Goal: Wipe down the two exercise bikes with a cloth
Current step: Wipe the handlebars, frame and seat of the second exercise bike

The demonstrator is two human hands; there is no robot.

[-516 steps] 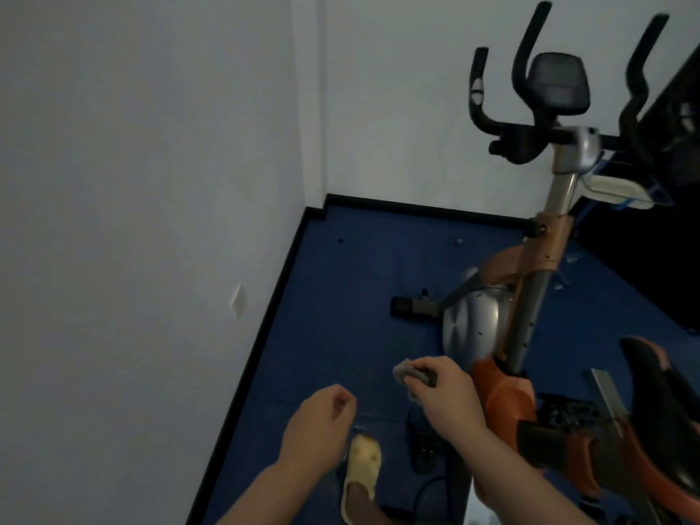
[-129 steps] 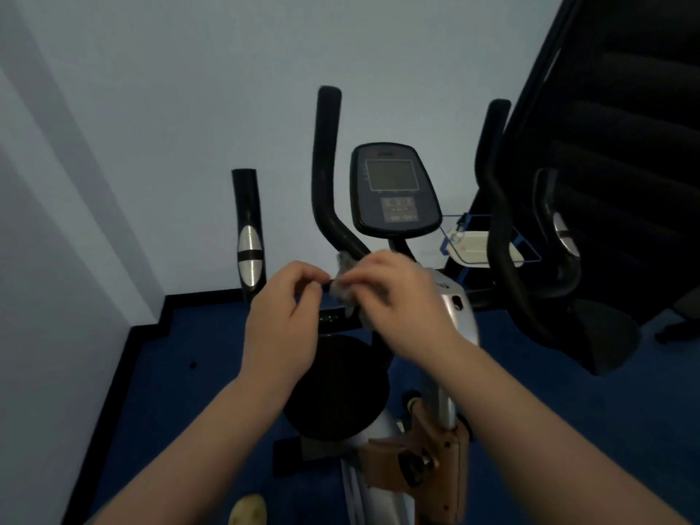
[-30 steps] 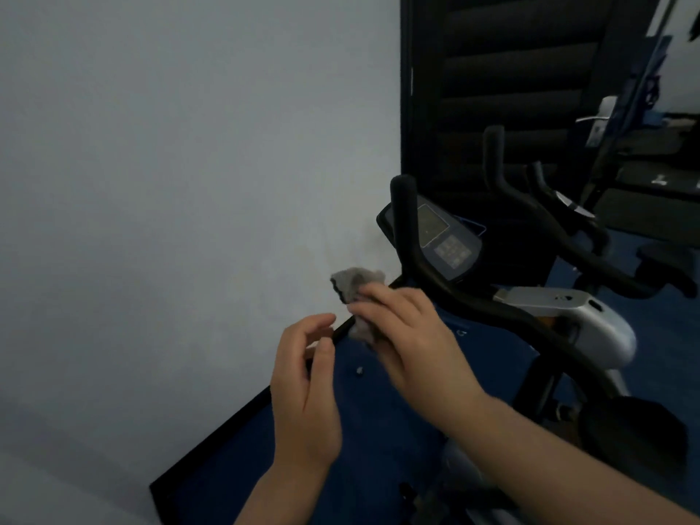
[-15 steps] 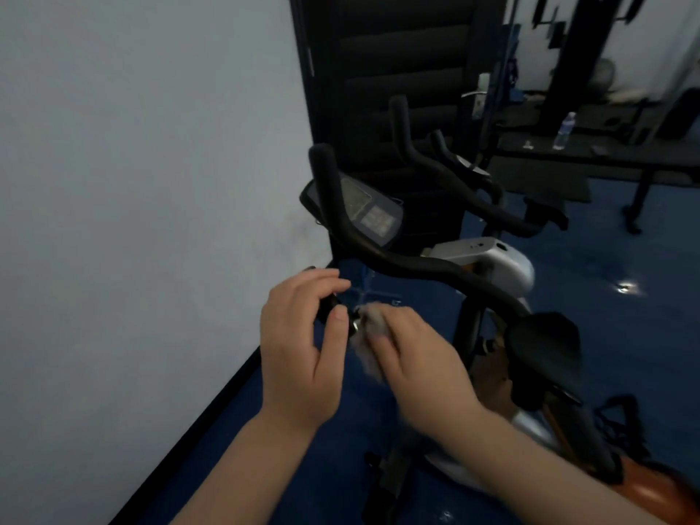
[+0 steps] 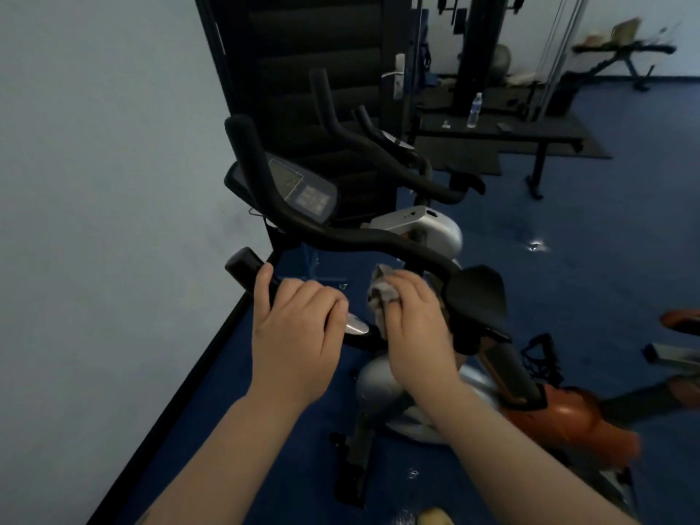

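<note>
**Two hands on the near handlebar, cloth pressed to the bar**

We look down on the exercise bike (image 5: pixel 413 236) standing along the pale wall (image 5: pixel 106 206), its console (image 5: pixel 303 191) up at twelve o'clock from our hands. The left hand (image 5: pixel 299 327) wraps the lower side handle (image 5: pixel 246 269), its grip shut around the black foam, thumb lying along the tube toward eleven o'clock. A silver sensor plate (image 5: pixel 356 327) peeks out just past the knuckles at three o'clock. The right hand (image 5: pixel 416 323) sits just beside it, grip closed on the grey cloth (image 5: pixel 382 289), which bunches out at the fingertips toward twelve o'clock and presses against the bar. The curved black handlebar (image 5: pixel 360 236) sweeps above both hands. The black pad (image 5: pixel 477 293) lies at three o'clock from the right hand, touching close. Below us, the blue floor (image 5: pixel 568 259). Far off at one o'clock, a water bottle (image 5: pixel 474 109) stands on a dark surface (image 5: pixel 492 136).
</note>
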